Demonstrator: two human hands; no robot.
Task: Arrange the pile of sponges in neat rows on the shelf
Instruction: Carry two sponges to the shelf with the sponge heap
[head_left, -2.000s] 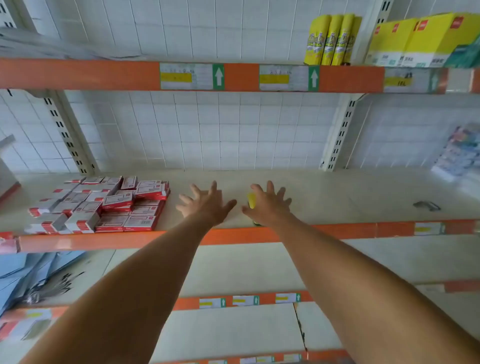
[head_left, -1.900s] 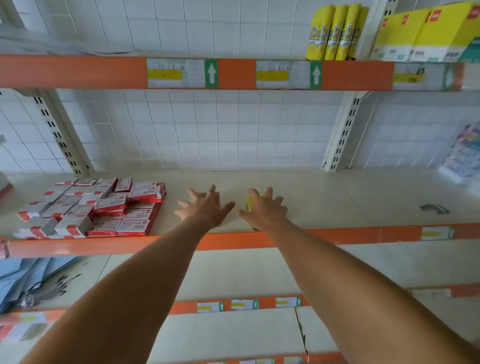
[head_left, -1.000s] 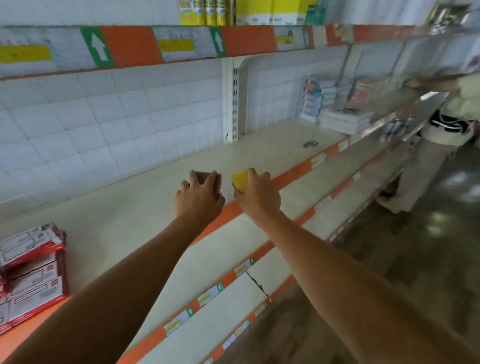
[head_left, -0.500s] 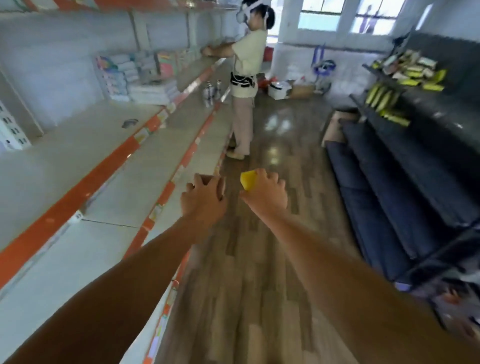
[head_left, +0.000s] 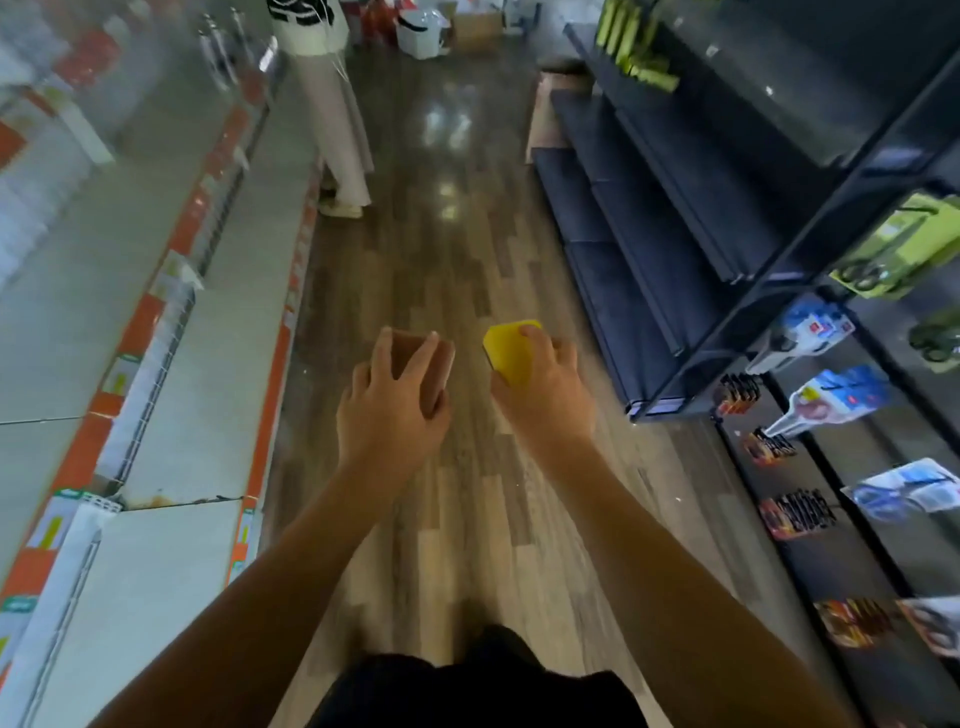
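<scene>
Yellow sponge (head_left: 508, 349) gripped in right hand (head_left: 546, 402); brown sponge (head_left: 413, 349) gripped in left hand (head_left: 389, 418); dark shelf (head_left: 691, 358) holds packaged stuff (head_left: 830, 396).

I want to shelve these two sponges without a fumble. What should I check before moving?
1. Left hand grips the brown sponge: ok.
2. Right hand grips the yellow sponge: ok.
3. Sponges above a shelf: not ok, both hang over the floor.
4. Aisle nearby free: ok; another person stands farther along, beside the light shelf.
5. Sponge row in sight: not ok, none shows.
</scene>
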